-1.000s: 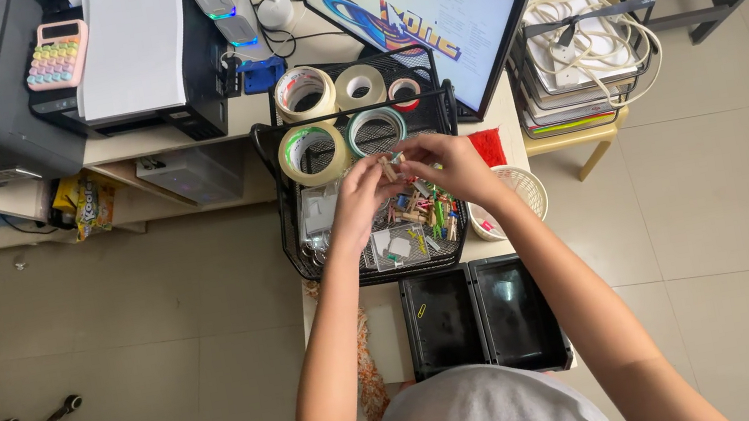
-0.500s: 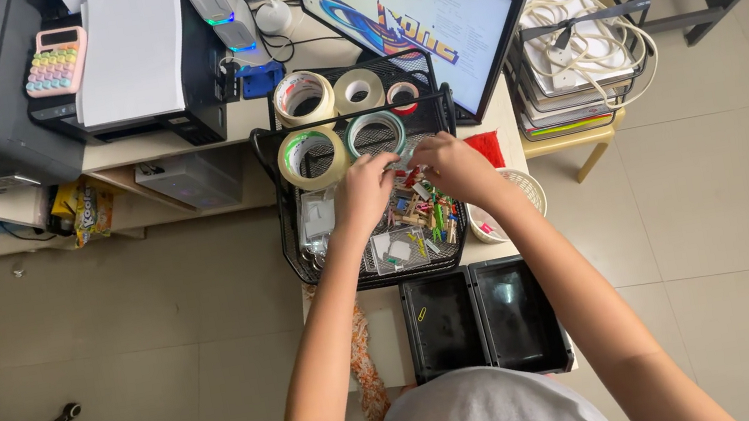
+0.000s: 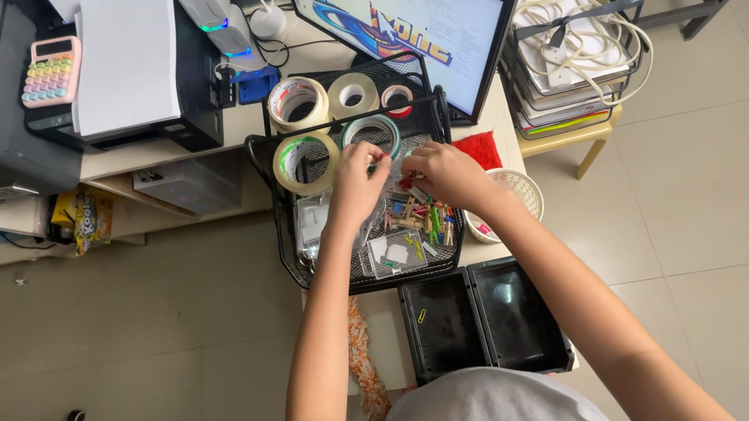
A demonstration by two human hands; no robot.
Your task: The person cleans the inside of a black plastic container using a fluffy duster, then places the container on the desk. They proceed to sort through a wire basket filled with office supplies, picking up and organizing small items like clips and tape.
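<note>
Both hands reach into a black wire mesh tray (image 3: pixel 281 206) on a desk. My left hand (image 3: pixel 356 181) pinches something small and clear, possibly a plastic bag, over the tray's middle. My right hand (image 3: pixel 441 172) is curled close beside it, fingers closed on the same small item; what it is stays hidden. Under them lie small wooden and coloured clips (image 3: pixel 424 217) and little clear packets (image 3: pixel 394 253). Rolls of tape (image 3: pixel 305 161) sit at the tray's far end, one teal-edged roll (image 3: pixel 371 130) just beyond my left fingers.
A tilted monitor (image 3: pixel 408 17) stands behind the tray. A printer (image 3: pixel 128 59) and pastel calculator (image 3: pixel 50 72) are at the left. Two black bins (image 3: pixel 484 319) sit near me. A yellow chair (image 3: pixel 567 26) holds a cable-filled wire rack. A white mesh cup (image 3: pixel 518 191) is right.
The hands stay together over the tray, with small finger movements; both have shifted slightly toward the tape rolls. Nothing else has moved.
</note>
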